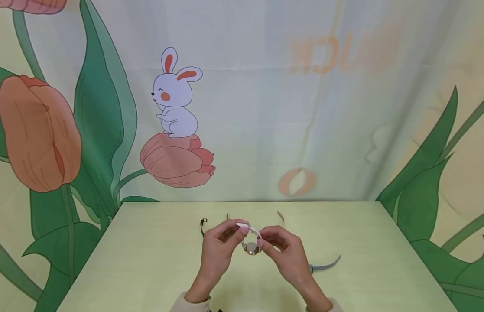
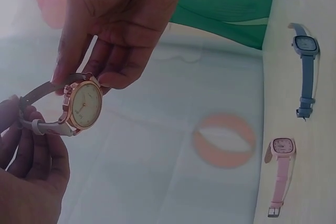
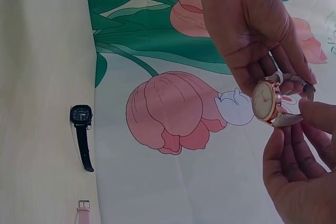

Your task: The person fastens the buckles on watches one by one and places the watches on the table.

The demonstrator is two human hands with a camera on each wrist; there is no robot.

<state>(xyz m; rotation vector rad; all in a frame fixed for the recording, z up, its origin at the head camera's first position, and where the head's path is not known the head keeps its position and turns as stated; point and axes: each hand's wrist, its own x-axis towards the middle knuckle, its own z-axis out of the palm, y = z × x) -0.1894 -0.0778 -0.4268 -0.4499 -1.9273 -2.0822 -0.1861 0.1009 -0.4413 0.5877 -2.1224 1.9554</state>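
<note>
Both hands hold a wristwatch [image 1: 251,248] above the table. It has a rose-gold case, a pale dial [image 2: 86,105] and a whitish strap [image 1: 254,231]. The strap curves round into a loop away from the case. My left hand [image 1: 218,249] pinches the strap between thumb and fingers, where its two parts come together. With thumb and fingertips, my right hand [image 1: 286,253] grips the strap on the other side, closer to the case. Fingers partly cover the strap ends, so I cannot tell whether the buckle is fastened.
On the table [image 1: 148,268] lie a black watch [image 3: 81,116] behind my left hand, a pink watch [image 2: 283,153] behind my right hand and a blue watch [image 2: 306,56] to the right. A printed curtain [image 1: 245,108] hangs behind the table's far edge.
</note>
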